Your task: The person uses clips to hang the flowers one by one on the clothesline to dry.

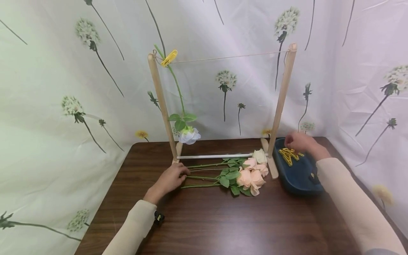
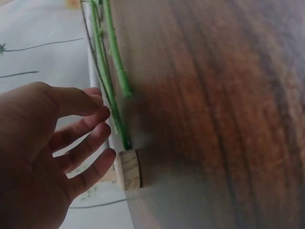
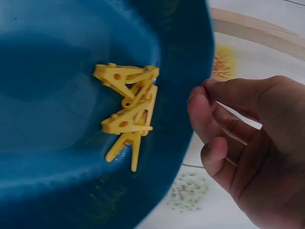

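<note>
My left hand [image 1: 170,177] is at the stem ends of several artificial roses lying on the table, with pale peach blooms [image 1: 251,177] and one cream rose [image 1: 259,156] to the right. In the left wrist view its fingers are loosely bent beside the green stems [image 2: 108,81]; whether they touch is unclear. My right hand [image 1: 301,142], slightly blurred, is above the far edge of a blue tray [image 1: 294,177]. Several yellow clothespins [image 3: 126,121] lie in the tray. In the right wrist view the fingers are loosely curled, with nothing visible between them.
A wooden frame's left post [image 1: 162,106] and right post [image 1: 283,101] support a string [image 1: 223,57]. A white rose [image 1: 189,136] hangs upside down from a yellow clothespin [image 1: 169,58] on the string. A white rod [image 1: 216,156] joins the posts low down.
</note>
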`<state>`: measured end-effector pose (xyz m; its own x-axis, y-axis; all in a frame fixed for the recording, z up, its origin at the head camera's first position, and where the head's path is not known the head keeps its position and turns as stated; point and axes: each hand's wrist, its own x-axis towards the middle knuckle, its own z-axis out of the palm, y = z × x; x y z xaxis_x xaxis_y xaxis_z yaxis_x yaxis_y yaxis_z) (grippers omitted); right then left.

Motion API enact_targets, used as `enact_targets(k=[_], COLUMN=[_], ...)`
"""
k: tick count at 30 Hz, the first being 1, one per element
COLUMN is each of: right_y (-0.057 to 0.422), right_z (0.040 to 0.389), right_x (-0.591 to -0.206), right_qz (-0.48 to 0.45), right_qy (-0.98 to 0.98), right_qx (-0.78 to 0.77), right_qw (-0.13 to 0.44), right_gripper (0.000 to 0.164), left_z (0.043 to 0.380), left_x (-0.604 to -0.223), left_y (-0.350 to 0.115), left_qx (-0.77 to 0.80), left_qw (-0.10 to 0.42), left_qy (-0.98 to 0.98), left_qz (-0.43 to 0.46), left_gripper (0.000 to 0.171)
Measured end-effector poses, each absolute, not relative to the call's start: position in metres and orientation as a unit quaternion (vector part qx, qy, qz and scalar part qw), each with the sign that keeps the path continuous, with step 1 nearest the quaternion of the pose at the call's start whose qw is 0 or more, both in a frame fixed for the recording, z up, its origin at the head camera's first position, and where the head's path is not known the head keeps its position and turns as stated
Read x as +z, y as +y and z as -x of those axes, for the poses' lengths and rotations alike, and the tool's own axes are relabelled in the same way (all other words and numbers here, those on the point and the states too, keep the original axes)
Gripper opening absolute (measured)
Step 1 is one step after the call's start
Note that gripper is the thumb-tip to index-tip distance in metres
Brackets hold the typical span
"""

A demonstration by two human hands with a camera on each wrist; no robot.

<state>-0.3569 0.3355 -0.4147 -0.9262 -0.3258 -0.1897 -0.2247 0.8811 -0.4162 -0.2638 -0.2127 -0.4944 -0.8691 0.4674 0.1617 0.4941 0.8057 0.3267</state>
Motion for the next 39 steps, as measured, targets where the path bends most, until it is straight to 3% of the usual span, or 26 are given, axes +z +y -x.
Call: enact_targets(k=[12, 20, 39], right_y=[0.325, 0.322, 0.337], right_z=[0.355, 0.352, 0.368], right_x=[-0.428, -0.433, -0.451], right_qz=[0.077, 0.07, 0.053], right_qy=[0.96, 0.956, 0.947], right_qx=[-0.14, -0.156, -0.159], right_qw=[0.231, 0.24, 0.275], right_gripper=[0.024, 0.023, 0.032], left_z=[0.267, 0.264, 0.266], left_x=[-0.503, -0.5, -0.497], left_y=[-0.211, -0.212, -0.227], left_qx=[-0.136, -0.199, -0.365], left_qw=[0.079, 0.014, 0.022], left_qy=[-0.95, -0.955, -0.909], left_qz=[0.271, 0.219, 0.202], left_gripper=[0.012, 0.013, 0.008])
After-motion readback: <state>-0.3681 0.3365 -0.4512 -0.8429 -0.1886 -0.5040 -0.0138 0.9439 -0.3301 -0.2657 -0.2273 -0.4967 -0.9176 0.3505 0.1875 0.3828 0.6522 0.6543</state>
